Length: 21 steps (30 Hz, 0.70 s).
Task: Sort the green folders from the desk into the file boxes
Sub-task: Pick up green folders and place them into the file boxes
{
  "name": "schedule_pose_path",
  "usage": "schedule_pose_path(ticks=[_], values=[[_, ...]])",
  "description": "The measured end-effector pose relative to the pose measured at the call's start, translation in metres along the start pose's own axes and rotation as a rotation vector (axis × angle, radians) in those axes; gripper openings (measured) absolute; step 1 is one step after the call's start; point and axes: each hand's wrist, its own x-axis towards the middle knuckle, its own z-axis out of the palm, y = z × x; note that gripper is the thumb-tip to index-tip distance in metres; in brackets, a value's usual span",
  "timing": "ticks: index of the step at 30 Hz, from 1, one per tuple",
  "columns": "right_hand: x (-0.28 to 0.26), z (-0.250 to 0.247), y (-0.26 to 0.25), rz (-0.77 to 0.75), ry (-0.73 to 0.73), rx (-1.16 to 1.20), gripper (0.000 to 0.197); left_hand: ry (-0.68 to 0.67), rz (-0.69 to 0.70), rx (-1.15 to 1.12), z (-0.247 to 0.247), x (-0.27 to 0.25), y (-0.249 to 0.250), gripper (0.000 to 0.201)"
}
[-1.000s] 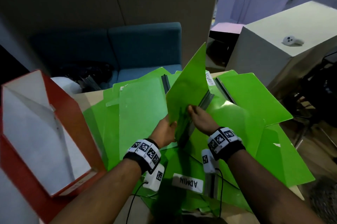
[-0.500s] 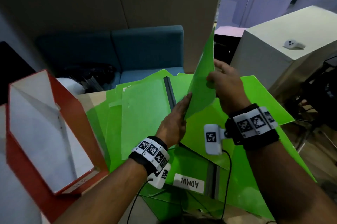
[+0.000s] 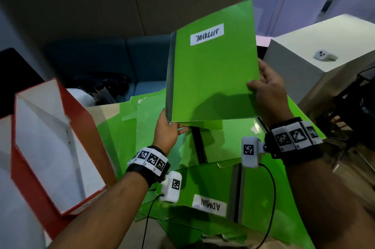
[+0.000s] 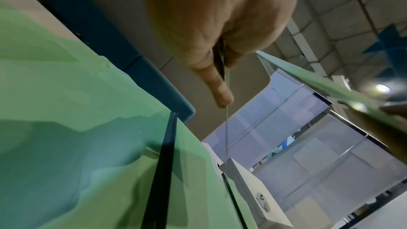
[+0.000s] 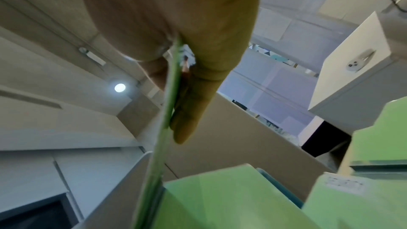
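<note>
Raised green card folder (image 3: 213,78) is looking matt, its white paper label (image 3: 207,34) smooth. Flat green plastic folders (image 3: 261,185) are showing gloss; red file box (image 3: 79,106) is appearing smooth cardboard.

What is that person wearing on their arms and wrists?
Bare forearms, no sleeves. Each wrist carries a black band topped with white blocks printed with black square codes. A small white box with one such code hangs under each wrist, trailing a thin black cable.
</note>
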Motion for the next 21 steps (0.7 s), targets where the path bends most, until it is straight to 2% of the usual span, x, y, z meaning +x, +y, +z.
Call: schedule_pose_path(ticks=[4,8,10,13,14,16,19,21], values=[[0.011,-0.008,0.039,-0.039,0.039,-0.159,0.073,-0.042,0.102,-0.019,-0.011,-0.004,0.001,0.073],[0.011,-0.006,0.049,-0.088,0.044,-0.365,0.073,-0.135,0.134,0.161,-0.023,-0.005,0.003,0.102],[0.013,-0.005,0.054,-0.112,0.047,-0.420,0.073,-0.204,0.117,0.260,-0.027,-0.004,0.005,0.114],[0.014,-0.001,0.063,-0.148,0.074,-0.542,0.069,-0.328,-0.004,0.317,-0.030,-0.003,0.005,0.131],[0.013,0.002,0.066,-0.143,0.083,-0.582,0.068,-0.343,-0.037,0.297,-0.030,-0.003,0.005,0.131],[0.013,0.004,0.074,-0.126,0.083,-0.634,0.068,-0.262,-0.066,0.159,-0.027,-0.003,0.008,0.110],[0.014,0.007,0.084,-0.091,0.045,-0.646,0.069,-0.006,-0.002,0.046,-0.028,-0.003,0.017,0.060],[0.015,0.011,0.087,-0.068,0.029,-0.652,0.069,0.096,0.024,-0.003,-0.032,0.001,0.023,0.039]])
